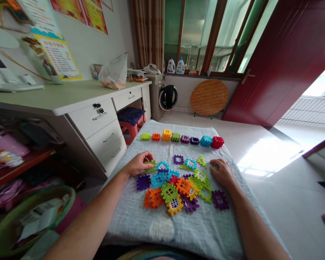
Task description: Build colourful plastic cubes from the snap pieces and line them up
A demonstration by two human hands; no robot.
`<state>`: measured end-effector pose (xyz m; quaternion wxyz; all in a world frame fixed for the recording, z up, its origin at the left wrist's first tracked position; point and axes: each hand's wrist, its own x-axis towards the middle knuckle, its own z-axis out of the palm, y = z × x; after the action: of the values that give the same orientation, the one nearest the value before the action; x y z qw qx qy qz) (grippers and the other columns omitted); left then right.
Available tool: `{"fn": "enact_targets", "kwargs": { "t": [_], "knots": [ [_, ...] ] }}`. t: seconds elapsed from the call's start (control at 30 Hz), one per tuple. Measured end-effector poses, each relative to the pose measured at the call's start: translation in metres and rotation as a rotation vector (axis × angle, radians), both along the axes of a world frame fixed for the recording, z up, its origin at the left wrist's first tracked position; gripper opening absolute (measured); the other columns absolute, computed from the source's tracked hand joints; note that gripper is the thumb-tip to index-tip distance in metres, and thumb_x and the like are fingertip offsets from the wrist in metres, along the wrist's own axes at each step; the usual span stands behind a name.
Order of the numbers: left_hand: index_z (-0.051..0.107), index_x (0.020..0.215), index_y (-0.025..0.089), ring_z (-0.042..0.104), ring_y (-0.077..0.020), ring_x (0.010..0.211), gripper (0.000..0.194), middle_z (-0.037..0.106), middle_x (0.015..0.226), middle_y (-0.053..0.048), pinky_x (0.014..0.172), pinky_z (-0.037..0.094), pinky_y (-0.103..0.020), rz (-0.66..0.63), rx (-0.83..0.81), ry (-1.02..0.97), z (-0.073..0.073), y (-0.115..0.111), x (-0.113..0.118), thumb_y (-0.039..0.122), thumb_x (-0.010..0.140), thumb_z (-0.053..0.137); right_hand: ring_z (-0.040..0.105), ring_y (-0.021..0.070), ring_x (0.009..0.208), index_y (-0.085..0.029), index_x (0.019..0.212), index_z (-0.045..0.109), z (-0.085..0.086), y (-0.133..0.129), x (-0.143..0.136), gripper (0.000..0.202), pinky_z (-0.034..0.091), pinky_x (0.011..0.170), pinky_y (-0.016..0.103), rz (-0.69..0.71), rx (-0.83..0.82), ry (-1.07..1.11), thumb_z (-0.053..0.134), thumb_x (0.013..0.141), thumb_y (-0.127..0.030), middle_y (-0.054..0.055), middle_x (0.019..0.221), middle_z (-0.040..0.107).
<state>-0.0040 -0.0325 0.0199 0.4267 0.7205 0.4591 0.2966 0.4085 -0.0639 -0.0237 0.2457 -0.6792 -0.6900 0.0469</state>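
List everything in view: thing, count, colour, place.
Stacks of toothed plastic tiles: eight, multicoloured, row across far tabletop
Loose toothed plastic tiles: many, overlapping, multicoloured, mid-table
Cloth-covered table: one, pale blue, centre
Drawered desk: one, green top, left
Plastic bag: one, clear, on desk
Square-seat stool: one, red, dark blue cushion, under desk
Washing machine: one, grey, beyond desk
Detergent bottles: two plainly visible, white, windowsill
Round wooden board: one, orange-brown, far wall
Door: one, dark red, right
Curtain: one, brown, by window
Tub: one, green and pink, lower left
Left hand: one, holding green tile
Right hand: one, on cloth, right of tiles
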Motion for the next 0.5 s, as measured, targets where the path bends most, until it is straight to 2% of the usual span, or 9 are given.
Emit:
{"fn": "enact_targets", "kwargs": {
  "t": [0.07,0.13,0.27,0.33,0.4,0.5],
  "knots": [
    [0.053,0.091,0.017,0.054,-0.0127,0.072,0.026,0.055,0.082,0.000,0.067,0.045,-0.025,0.088,0.021,-0.084,-0.008,0.001,0.007,0.031,0.071,0.062,0.056,0.0236,0.098,-0.020,0.101,0.065,0.000,0.000,0.000,0.029,0.036,0.092,0.039,-0.005,-0.005,0.006,0.051,0.077,-0.031,0.007,0.106,0.062],
    [0.054,0.095,0.016,0.057,-0.0153,0.078,0.026,0.057,0.086,-0.002,0.072,0.048,-0.028,0.165,0.095,-0.086,-0.015,0.003,0.012,0.031,0.073,0.059,0.055,0.0234,0.098,-0.020,0.100,0.066,0.000,0.000,0.000,0.029,0.037,0.092,0.038,-0.005,0.004,0.006,0.052,0.077,-0.030,0.007,0.105,0.062],
    [0.058,0.099,0.017,0.054,-0.0218,0.101,0.026,0.058,0.104,-0.007,0.093,0.043,-0.038,0.244,0.435,0.119,-0.020,0.005,0.015,0.024,0.073,0.058,0.056,0.0229,0.096,-0.020,0.100,0.066,0.001,0.001,0.000,0.029,0.037,0.091,0.036,-0.008,0.013,0.004,0.053,0.076,-0.030,0.007,0.105,0.063],
    [0.059,0.100,0.018,0.051,-0.0237,0.109,0.027,0.056,0.109,-0.008,0.101,0.037,-0.041,0.261,0.584,0.222,-0.016,0.004,0.016,0.021,0.073,0.059,0.056,0.0228,0.096,-0.020,0.100,0.066,0.002,0.000,-0.001,0.028,0.036,0.092,0.036,-0.010,0.009,0.003,0.053,0.077,-0.029,0.007,0.105,0.063],
    [0.059,0.100,0.018,0.049,-0.0244,0.111,0.025,0.056,0.111,-0.009,0.102,0.036,-0.042,0.260,0.654,0.276,-0.006,-0.002,0.019,0.021,0.076,0.058,0.055,0.0227,0.096,-0.020,0.099,0.066,0.003,0.000,-0.002,0.028,0.036,0.092,0.036,-0.014,0.009,0.002,0.052,0.077,-0.029,0.006,0.104,0.063],
    [0.060,0.101,0.019,0.048,-0.0244,0.111,0.022,0.057,0.113,-0.008,0.101,0.036,-0.042,0.143,0.677,0.311,0.017,-0.025,0.033,0.026,0.080,0.057,0.056,0.0224,0.096,-0.020,0.099,0.066,0.004,0.000,-0.003,0.027,0.037,0.091,0.036,-0.012,0.014,0.000,0.053,0.077,-0.029,0.006,0.103,0.063]
  ]
}}
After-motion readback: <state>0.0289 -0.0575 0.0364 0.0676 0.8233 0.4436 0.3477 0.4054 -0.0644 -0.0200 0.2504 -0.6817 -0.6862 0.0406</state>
